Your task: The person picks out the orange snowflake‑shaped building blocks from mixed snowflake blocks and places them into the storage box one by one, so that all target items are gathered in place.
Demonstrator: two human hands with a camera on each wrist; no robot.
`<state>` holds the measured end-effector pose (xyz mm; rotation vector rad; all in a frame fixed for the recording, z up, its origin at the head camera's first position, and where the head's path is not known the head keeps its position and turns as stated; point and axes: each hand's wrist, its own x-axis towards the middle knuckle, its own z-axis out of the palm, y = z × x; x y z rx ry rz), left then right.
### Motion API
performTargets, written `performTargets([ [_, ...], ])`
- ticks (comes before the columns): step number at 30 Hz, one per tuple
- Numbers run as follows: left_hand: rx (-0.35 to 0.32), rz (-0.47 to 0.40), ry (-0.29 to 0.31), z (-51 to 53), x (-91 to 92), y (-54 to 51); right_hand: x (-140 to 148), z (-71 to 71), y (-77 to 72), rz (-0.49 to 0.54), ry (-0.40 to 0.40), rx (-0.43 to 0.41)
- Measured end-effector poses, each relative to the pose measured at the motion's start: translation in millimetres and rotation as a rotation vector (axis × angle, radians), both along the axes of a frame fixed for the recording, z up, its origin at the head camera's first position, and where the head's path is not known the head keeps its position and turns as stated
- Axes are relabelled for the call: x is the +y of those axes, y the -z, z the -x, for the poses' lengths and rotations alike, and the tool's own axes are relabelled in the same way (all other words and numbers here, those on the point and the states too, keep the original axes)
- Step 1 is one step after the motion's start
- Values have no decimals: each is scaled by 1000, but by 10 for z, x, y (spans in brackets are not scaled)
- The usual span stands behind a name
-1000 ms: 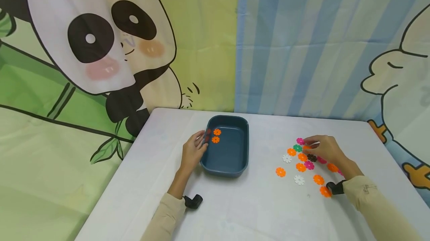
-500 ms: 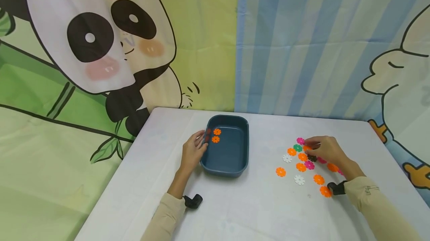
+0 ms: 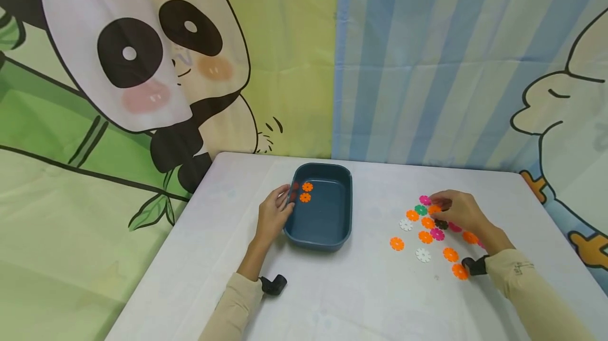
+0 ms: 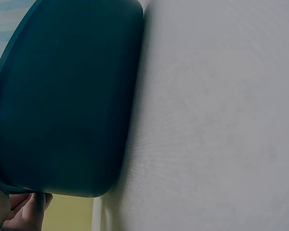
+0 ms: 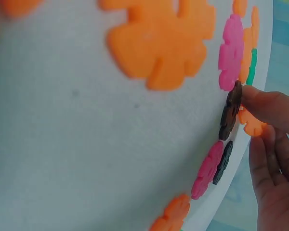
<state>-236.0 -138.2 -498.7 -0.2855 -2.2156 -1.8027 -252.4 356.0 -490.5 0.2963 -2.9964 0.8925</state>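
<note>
On the table's left side is a dark blue plastic box (image 3: 328, 225), with two orange notched discs (image 3: 305, 197) lying inside. My left hand (image 3: 272, 217) holds its left rim; the left wrist view shows the box wall (image 4: 67, 96) and fingers (image 4: 32, 211) at its edge. Over the loose discs to the right, my right hand (image 3: 459, 211) pinches an orange notched disc (image 5: 253, 124) between thumb and fingers. A black disc (image 5: 231, 110) lies right beside the thumb. Green (image 3: 420, 209) and pink (image 3: 425, 200) discs lie just left of the right fingertips.
Several more orange, pink and white discs spread over the white table (image 3: 351, 299), including a white one (image 3: 423, 255) nearer the front. An orange disc (image 3: 397, 243) sits apart on the pile's left. Patterned cloth (image 3: 427, 66) hangs behind the table.
My right hand has shifted very slightly and keeps its fingers at the same orange disc. The left hand and the box have stayed in place.
</note>
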Motion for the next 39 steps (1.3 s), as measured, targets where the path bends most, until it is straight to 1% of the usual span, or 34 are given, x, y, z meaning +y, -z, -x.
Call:
performTargets([
  [3, 3, -2, 9, 2, 0, -3, -31, -21, -1, -3, -10, 25],
  [5, -7, -2, 1, 4, 0, -4, -45, -36, -10, -3, -27, 39],
  [10, -17, 0, -22, -2, 3, -1, -36, -67, -58, 24, -52, 16],
  [13, -3, 3, -27, -8, 4, 0, -35, -81, -102, 21, -60, -8],
  [17, 7, 9, -31, -9, 0, -1, -45, -95, -151, -15, -94, -36],
  [22, -8, 23, -37, -14, 2, -15, -36, -104, -163, -68, -129, -46],
  [26, -8, 25, -41, -10, 6, -14, -14, -107, -147, -67, -124, -60],
  [32, -4, 12, -37, -2, 3, 8, -8, -104, -132, -36, -101, -76],
  [39, -9, 13, -37, -6, 2, -2, -28, -91, -129, -63, -71, -125],
])
